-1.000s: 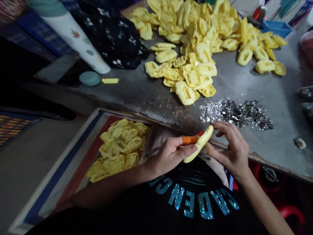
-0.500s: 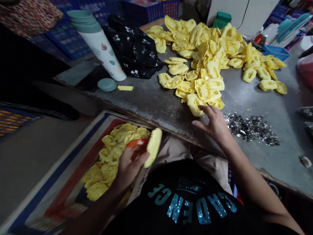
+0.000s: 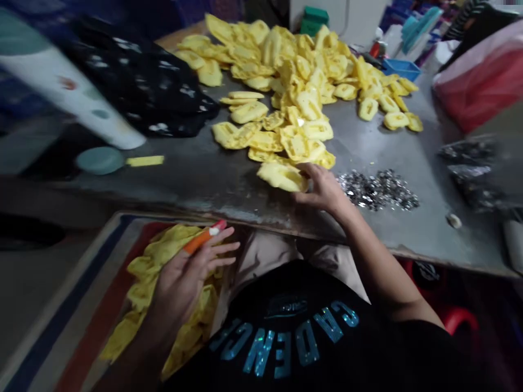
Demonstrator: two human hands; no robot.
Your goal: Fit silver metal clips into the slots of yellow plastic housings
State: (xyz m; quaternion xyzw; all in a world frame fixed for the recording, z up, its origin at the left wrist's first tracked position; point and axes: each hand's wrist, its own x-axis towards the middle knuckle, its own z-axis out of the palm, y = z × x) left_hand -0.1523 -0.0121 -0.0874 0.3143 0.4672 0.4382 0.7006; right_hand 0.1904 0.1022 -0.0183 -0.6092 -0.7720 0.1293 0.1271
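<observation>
My right hand [image 3: 322, 190] pinches the right end of a pale yellow moulded plastic piece [image 3: 280, 176] at the near side of a heap of similar yellow pieces [image 3: 294, 71] on the grey table. Above the tray beside my lap, my left hand [image 3: 192, 267] has its fingers spread, while a slim orange tool with a white band and red end [image 3: 200, 239] lies along its thumb side. Its exact kind is unclear. Beneath that hand, more yellow pieces [image 3: 139, 294] fill the striped tray [image 3: 87, 294], partly hidden by my forearm.
Small shiny dark metal bits [image 3: 379, 189] lie right of my right hand. On the left are a white bottle [image 3: 90, 98], its green lid [image 3: 100, 160], a yellow strip [image 3: 145, 161] and a black patterned bag [image 3: 151, 87]. A red bag [image 3: 478, 81] stands at right.
The yellow piece is gone from my left hand, whose fingers have spread. My right hand has closed on a yellow piece at the heap's edge. The view has swung right.
</observation>
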